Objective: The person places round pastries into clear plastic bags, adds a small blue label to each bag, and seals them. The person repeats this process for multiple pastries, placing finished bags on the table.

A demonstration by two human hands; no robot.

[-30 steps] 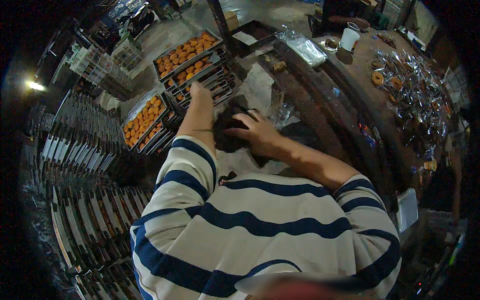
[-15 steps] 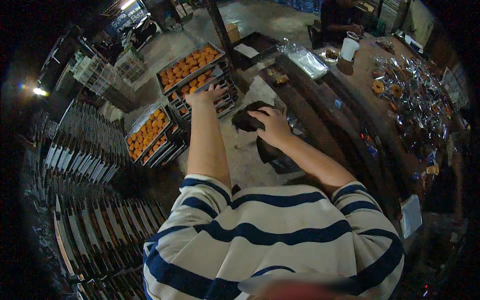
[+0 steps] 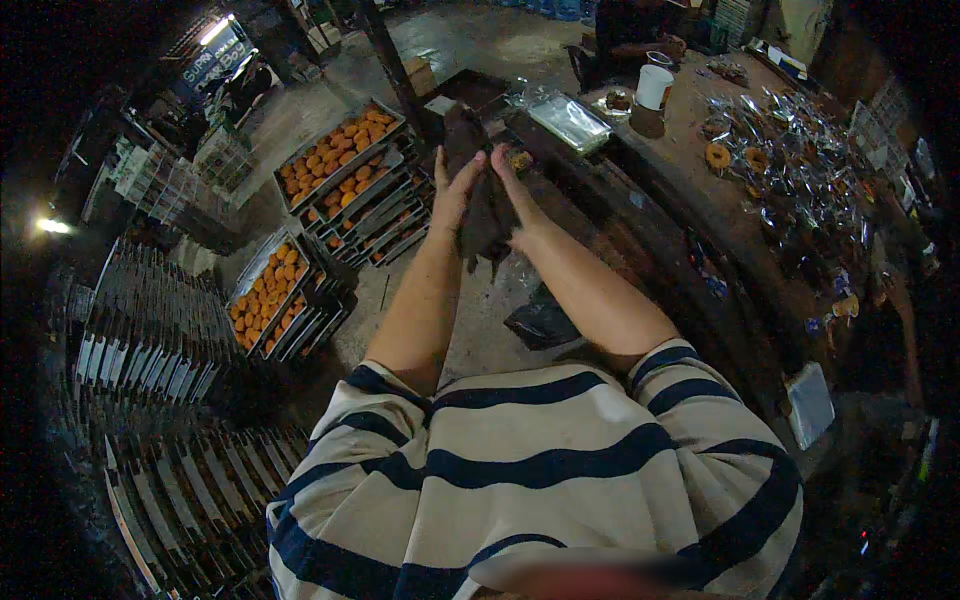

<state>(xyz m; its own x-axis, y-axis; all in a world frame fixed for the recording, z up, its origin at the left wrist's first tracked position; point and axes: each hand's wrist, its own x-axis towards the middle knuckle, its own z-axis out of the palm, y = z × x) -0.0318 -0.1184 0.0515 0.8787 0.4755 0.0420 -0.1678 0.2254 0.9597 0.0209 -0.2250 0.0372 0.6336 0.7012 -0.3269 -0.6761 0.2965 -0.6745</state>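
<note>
A dark, crumpled cloth-like item (image 3: 484,240) hangs upright between my two hands, in front of me at about arm's length. My left hand (image 3: 454,187) grips it from the left, thumb pressed on it. My right hand (image 3: 515,190) holds it from the right, with the fingers partly hidden by it. To the left of my hands stand stacked metal trays (image 3: 370,230) of golden-brown baked or fried rounds, with a second stack (image 3: 323,284) lower left. A black crumpled plastic piece (image 3: 540,325) lies below my forearms.
Empty-looking tray racks (image 3: 150,340) line my left, crates (image 3: 160,182) behind. A post (image 3: 390,62) stands ahead. On the right are long dark planks (image 3: 640,220), a table (image 3: 670,140) with wrapped doughnuts (image 3: 780,180), a white bucket (image 3: 654,88) and clear bags (image 3: 565,119). A partly visible person (image 3: 630,45) is beyond.
The dark item has risen from low near the floor to upright between my hands. My left hand has left the tray stack to grip it; both hands have moved forward and upward.
</note>
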